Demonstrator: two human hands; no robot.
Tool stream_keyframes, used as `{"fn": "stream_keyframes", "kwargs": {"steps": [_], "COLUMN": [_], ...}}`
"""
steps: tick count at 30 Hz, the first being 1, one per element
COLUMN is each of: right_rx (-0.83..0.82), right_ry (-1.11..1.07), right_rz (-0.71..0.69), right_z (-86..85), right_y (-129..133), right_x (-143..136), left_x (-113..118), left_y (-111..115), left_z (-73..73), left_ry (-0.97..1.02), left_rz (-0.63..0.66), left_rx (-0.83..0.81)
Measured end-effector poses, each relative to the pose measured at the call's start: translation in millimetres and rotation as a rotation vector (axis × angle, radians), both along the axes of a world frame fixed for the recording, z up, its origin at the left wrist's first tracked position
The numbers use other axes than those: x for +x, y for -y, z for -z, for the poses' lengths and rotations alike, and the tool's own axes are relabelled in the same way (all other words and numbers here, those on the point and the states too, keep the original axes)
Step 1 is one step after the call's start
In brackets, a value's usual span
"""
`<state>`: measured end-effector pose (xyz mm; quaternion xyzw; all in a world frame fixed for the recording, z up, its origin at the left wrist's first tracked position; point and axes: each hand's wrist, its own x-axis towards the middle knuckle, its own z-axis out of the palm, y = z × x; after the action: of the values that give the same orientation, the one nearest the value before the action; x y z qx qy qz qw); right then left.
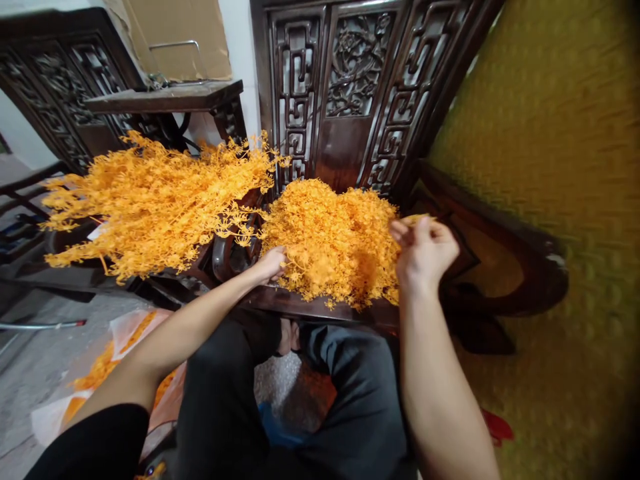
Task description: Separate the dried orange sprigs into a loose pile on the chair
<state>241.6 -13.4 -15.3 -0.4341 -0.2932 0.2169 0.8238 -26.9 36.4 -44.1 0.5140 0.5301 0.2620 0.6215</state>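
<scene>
A heap of small orange artificial flower pieces [340, 227] lies on the dark wooden seat in front of me. At the heap's left edge, my left hand [273, 263] is closed, and a blurred orange flower sprig [315, 267] extends from its fingers over the heap. My right hand [429, 252] is raised beside the heap's right edge, thumb and fingers pinched together. A bit of orange [414, 219] shows at those fingertips, too small to make out fully. Left of the heap lies a large bundle of long orange flower sprays [160, 207].
A carved dark wooden backrest [345, 143] rises behind the heap. The wooden side table [165, 100] stands at the back left, under cardboard [183, 40]. On the floor at left is a plastic bag [120, 333] with orange pieces. A yellow-brown textured surface [550, 167] fills the right side.
</scene>
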Motion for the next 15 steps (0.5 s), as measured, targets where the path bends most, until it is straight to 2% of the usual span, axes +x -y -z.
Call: {"fn": "stream_keyframes", "kwargs": {"steps": [3, 5, 6, 8, 12, 15], "right_rx": [-0.248, -0.324, -0.328, -0.329, -0.284, -0.316], "right_ry": [0.046, 0.073, 0.082, 0.083, 0.053, 0.100], "right_rz": [-0.292, -0.469, -0.511, -0.530, -0.481, -0.556], "right_z": [13.2, 16.4, 15.8, 12.1, 5.6, 5.1], "right_y": [-4, -4, -4, -5, -6, -3], "right_x": [-7, -20, -26, -35, -36, -35], "left_x": [0, 4, 6, 9, 10, 7], "left_y": [-3, -5, -5, -6, -7, -8], "left_z": [-2.0, -6.5, -8.9, -12.6, -16.0, -17.3], "left_ry": [-0.017, -0.010, -0.003, 0.016, 0.058, 0.087], "left_rz": [-0.030, -0.037, -0.042, -0.056, -0.100, -0.121], "left_rx": [-0.009, -0.006, -0.006, -0.009, -0.011, -0.021]}}
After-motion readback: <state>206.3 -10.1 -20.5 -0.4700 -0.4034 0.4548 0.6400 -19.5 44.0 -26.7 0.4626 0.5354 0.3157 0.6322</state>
